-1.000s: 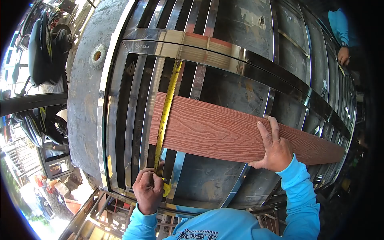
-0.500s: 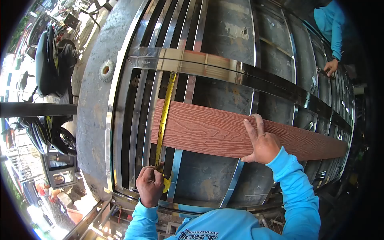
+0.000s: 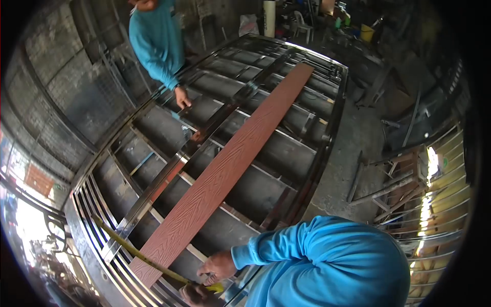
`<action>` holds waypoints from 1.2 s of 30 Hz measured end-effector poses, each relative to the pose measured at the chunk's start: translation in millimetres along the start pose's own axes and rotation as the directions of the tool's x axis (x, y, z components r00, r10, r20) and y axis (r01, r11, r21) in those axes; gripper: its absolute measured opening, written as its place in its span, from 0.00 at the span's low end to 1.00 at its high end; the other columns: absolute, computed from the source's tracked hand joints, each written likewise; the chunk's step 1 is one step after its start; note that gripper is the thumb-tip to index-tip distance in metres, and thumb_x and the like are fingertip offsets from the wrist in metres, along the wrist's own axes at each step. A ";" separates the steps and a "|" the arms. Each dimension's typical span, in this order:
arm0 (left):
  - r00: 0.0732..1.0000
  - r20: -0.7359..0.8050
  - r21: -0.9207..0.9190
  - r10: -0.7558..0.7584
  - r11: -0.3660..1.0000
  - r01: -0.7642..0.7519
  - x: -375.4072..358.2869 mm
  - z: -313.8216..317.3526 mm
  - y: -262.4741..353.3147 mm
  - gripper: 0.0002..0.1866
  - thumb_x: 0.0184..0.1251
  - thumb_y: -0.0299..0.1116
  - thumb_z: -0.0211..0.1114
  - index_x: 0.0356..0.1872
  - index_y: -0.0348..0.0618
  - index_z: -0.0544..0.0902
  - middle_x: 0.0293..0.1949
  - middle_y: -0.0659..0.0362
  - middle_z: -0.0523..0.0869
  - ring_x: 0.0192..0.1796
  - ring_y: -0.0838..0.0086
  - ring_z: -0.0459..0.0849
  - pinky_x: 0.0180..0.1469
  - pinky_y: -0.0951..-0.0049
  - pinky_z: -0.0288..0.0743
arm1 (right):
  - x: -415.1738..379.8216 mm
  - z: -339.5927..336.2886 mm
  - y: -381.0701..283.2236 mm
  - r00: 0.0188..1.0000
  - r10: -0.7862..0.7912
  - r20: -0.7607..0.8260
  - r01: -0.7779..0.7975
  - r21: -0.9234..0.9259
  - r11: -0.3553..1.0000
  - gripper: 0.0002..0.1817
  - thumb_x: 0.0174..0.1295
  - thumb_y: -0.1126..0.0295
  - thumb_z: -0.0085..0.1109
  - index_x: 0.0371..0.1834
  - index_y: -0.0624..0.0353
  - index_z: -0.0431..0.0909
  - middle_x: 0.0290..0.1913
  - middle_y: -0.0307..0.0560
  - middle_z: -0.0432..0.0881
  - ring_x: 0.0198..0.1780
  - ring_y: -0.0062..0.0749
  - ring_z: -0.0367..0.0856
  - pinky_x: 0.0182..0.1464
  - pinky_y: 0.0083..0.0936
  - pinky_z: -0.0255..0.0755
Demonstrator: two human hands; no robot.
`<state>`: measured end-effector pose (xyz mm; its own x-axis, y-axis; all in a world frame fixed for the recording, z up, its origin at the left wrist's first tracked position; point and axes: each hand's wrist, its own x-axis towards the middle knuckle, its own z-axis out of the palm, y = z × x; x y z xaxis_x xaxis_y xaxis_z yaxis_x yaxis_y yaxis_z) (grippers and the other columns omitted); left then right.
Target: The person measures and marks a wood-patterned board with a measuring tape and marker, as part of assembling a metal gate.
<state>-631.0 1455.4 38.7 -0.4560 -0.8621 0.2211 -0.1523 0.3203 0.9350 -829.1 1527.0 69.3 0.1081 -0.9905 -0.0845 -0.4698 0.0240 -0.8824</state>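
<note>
A long reddish-brown wood-grain plank point(image 3: 220, 171) lies lengthwise over a shiny metal frame point(image 3: 146, 202). The yellow blade of a tape measure point(image 3: 134, 250) stretches across the plank's near end and onto the metal bars. At the bottom, my left hand point(image 3: 196, 295) is closed around the tape measure, whose yellow case shows beside the fingers. Just above it, my right hand point(image 3: 219, 266) is off the plank, its fingers loosely bent and thumb apart, close to the tape case.
Across the frame a co-worker in a blue shirt point(image 3: 158, 41) rests a hand point(image 3: 181, 97) near the bars. Wooden trestles point(image 3: 388, 179) stand at the right. A white chair point(image 3: 303, 25) and a yellow bucket point(image 3: 366, 33) are at the back.
My view has swung right along the plank. The right hand has left the plank and come down beside the left hand, which keeps hold of the tape measure.
</note>
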 end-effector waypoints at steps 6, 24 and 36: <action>0.978 0.177 -0.171 0.108 0.982 -0.078 -79.0 126.9 102.2 0.04 0.66 0.18 0.54 0.36 0.31 0.78 0.35 0.54 0.82 0.37 0.71 0.80 0.43 0.71 0.76 | -190.1 -28.7 0.1 0.987 0.127 -0.100 -0.074 0.424 0.903 0.33 0.74 0.43 0.52 0.69 0.60 0.70 0.61 0.52 0.81 0.64 0.35 0.76 0.68 0.31 0.66; 0.323 0.933 -0.190 0.159 0.979 0.069 -263.4 491.5 227.4 0.08 0.64 0.27 0.68 0.28 0.36 0.80 0.23 0.59 0.83 0.27 0.78 0.79 0.31 0.72 0.74 | -630.9 -16.0 104.3 0.469 0.402 -0.786 -0.040 0.436 0.899 0.08 0.66 0.68 0.57 0.45 0.54 0.82 0.46 0.46 0.80 0.48 0.42 0.82 0.49 0.32 0.77; 0.575 0.751 -0.277 0.324 0.945 -0.171 -192.4 792.2 315.5 0.06 0.67 0.30 0.66 0.37 0.38 0.83 0.29 0.53 0.85 0.31 0.66 0.85 0.37 0.67 0.78 | -829.7 -238.0 181.7 0.243 0.852 -0.463 0.260 0.878 0.403 0.12 0.73 0.62 0.54 0.45 0.60 0.78 0.36 0.42 0.83 0.38 0.23 0.80 0.44 0.23 0.74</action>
<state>-1286.0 2033.4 71.4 -0.9701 -0.0974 0.2222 0.1772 0.3412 0.9231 -1212.6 2321.0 89.2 -0.7798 -0.2829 -0.5584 0.6079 -0.1296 -0.7833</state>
